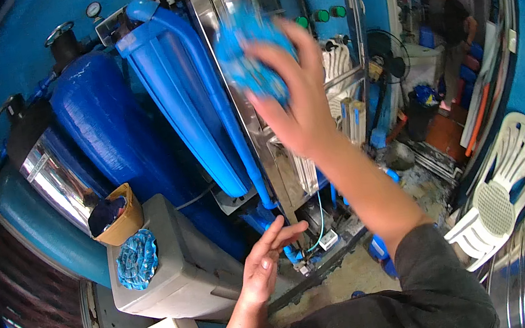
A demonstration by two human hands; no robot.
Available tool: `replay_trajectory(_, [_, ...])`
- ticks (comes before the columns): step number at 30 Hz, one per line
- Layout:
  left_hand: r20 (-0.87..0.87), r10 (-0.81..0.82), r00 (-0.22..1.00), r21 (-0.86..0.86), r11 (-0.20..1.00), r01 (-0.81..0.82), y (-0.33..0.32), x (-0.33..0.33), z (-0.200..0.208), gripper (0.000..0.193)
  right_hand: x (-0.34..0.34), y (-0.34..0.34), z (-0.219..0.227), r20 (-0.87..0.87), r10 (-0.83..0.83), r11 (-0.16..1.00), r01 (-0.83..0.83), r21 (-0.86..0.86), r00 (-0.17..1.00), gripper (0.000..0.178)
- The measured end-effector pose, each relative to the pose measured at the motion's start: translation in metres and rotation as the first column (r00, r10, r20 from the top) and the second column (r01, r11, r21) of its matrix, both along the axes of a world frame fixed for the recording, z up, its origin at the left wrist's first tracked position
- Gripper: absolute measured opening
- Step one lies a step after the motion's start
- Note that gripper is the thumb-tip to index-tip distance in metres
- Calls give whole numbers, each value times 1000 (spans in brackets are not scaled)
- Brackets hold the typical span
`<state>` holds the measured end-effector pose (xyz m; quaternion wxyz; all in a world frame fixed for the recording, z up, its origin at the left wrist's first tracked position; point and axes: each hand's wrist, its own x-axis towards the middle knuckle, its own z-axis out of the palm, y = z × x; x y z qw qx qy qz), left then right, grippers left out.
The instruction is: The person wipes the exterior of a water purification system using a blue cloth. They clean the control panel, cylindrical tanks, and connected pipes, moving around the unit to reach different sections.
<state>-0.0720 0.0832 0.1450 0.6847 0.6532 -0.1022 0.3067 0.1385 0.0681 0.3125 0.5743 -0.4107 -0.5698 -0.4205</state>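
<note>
Cloth (pixel 251 51), blue, was gripped in right hand (pixel 291 103), upper centre, pressed to steel panel (pixel 260 144) for wiping; left hand (pixel 264 264) was open, empty.

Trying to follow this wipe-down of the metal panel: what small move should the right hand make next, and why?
Probably drag the blue cloth downward along the steel panel. The right hand presses the cloth against the panel's upper part, and bare metal runs below it. The left hand hangs open and empty lower down, so it seems to play no part in the stroke.
</note>
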Motion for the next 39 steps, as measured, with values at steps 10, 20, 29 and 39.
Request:
replay_trajectory(10, [-52,403,914,-253,880,-403,-24,31,-57,63,43,129,77,105,-335,942,329,70,936,69])
replay_trajectory(20, [-46,530,846,-289,804,-520,-49,28,-65,58,16,79,-145,2,-124,904,114,-412,992,87])
replay_trajectory(29, [-13,553,833,-257,804,-537,-47,22,-61,63,37,124,70,87,-162,987,163,1,983,77])
replay_trajectory(39, [-55,586,809,-283,767,-575,-50,-7,-66,67,9,80,-166,66,-217,854,222,-471,974,101])
